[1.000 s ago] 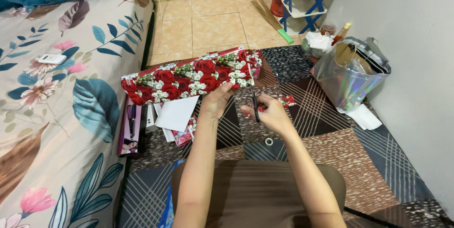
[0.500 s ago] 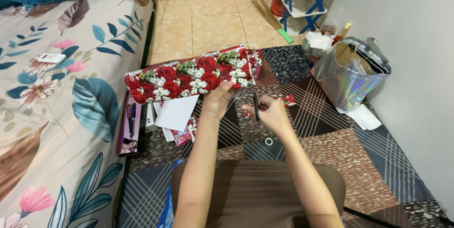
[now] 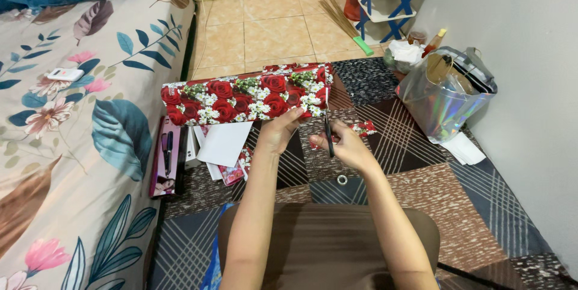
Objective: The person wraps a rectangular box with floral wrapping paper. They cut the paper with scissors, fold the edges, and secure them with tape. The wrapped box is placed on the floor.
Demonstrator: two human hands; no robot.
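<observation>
On the patchwork-patterned floor mat [image 3: 421,163] in front of my knees lies the long roll of wrapping paper printed with red roses and small white flowers [image 3: 241,100], stretched crosswise between the bed and the wall, its left end near the floral bedsheet [image 3: 78,145]. I judge it light and thin: glossy paper that creases easily, tears if tugged at an edge, and slides a little under the fingers. Rolled up it has some stiffness, but a single layer would flop. The safest hold looks to be along the lower edge near the right end, pinching flat rather than squeezing the roll.

My left hand [image 3: 278,132] is there, fingers curled narrow with the fingertips touching the lower edge of the paper, close to its right end; whether they truly pinch a loose flap or only press on it I cannot tell. My right hand [image 3: 348,145] is closed around the handles of a pair of dark scissors [image 3: 328,130], blades pointing up toward the right end of the roll and nearly together, as far as I can see. A small scrap of the same rose paper [image 3: 363,127] lies just beside that hand on the mat.

Left of my arm sit white sheets of paper [image 3: 224,144] and a flat purple box [image 3: 166,156]. An iridescent plastic bag [image 3: 442,97] stands by the wall.
</observation>
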